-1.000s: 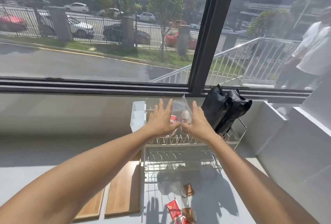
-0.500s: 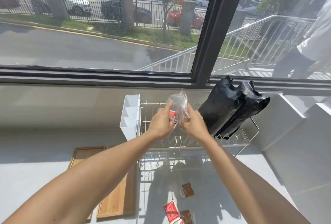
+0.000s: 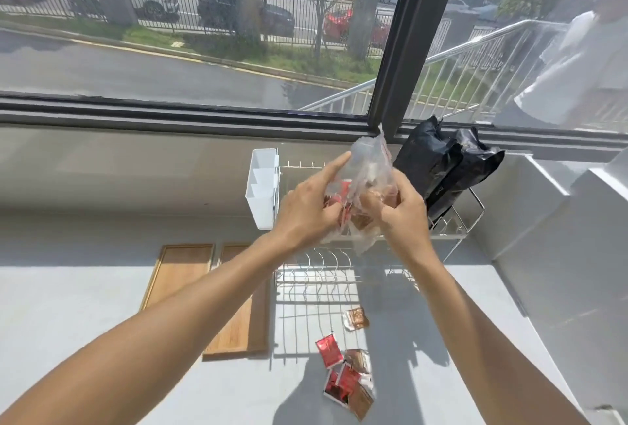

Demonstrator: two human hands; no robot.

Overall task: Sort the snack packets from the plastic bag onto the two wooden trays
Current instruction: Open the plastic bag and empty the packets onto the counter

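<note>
- Plastic bag (image 3: 368,183), clear and crumpled, is held up in the air between both hands, above the wire dish rack (image 3: 339,275); red and brown snack packets show through its lower part.
- Left hand (image 3: 306,210) has its fingers curled around the bag's left side, the index finger stretched up along the plastic; the grip is closed on the bag.
- Right hand (image 3: 399,214) pinches the bag's right side, fingers folded in against the packets inside.
- Loose packets lie on the grey counter (image 3: 85,322) nearer the person: one brown packet (image 3: 356,318) alone beside the rack's front edge, one red packet (image 3: 329,351) below it, and a small heap of red and brown packets (image 3: 350,385) overlapping one another just past that.
- Two wooden trays (image 3: 176,275) sit side by side on the counter left of the rack, the left forearm crossing over them; what shows of them carries no packets.
- White plastic caddy (image 3: 262,187) hangs on the rack's left end.
- Black bags (image 3: 441,170) lean upright in the rack's right end, against the window frame (image 3: 401,51).
</note>
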